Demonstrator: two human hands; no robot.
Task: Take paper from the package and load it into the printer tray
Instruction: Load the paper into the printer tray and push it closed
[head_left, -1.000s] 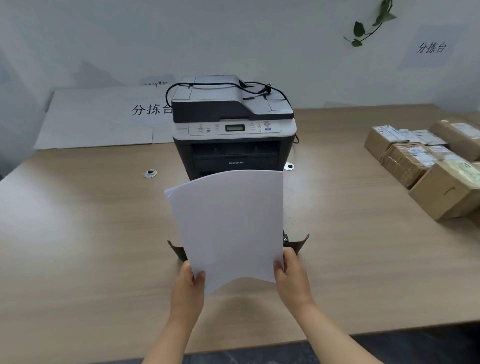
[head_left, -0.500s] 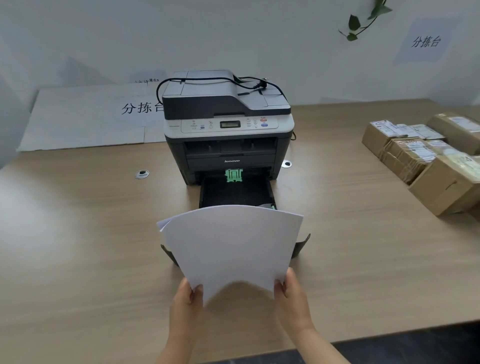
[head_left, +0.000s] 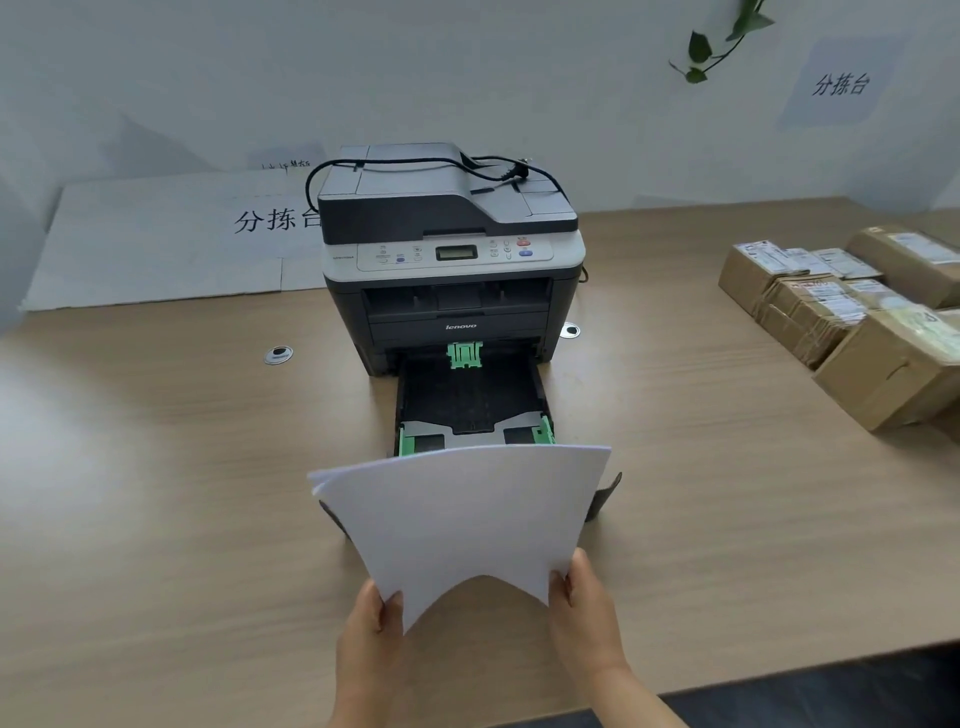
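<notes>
A thin stack of white paper (head_left: 462, 514) bows upward between my hands, held above the table just in front of the tray. My left hand (head_left: 371, 639) pinches its near left corner and my right hand (head_left: 584, 608) pinches its near right corner. The grey and black printer (head_left: 447, 249) stands at the table's middle. Its black paper tray (head_left: 470, 395) is pulled out toward me, with green guides and no paper visible inside. The paper hides the tray's front end; only the dark tips of the tray front (head_left: 605, 493) show beside it.
Several brown cardboard parcels (head_left: 852, 322) sit at the table's right. A white sign board (head_left: 171, 239) leans at the back left. A black power cable (head_left: 415, 166) lies on the printer's top. Two round cable grommets (head_left: 278, 355) flank the printer. The table's near edge runs lower right.
The paper has tipped down from upright and lowered toward the table, uncovering the open tray and printer front. Both hands stayed on the sheet's near corners.
</notes>
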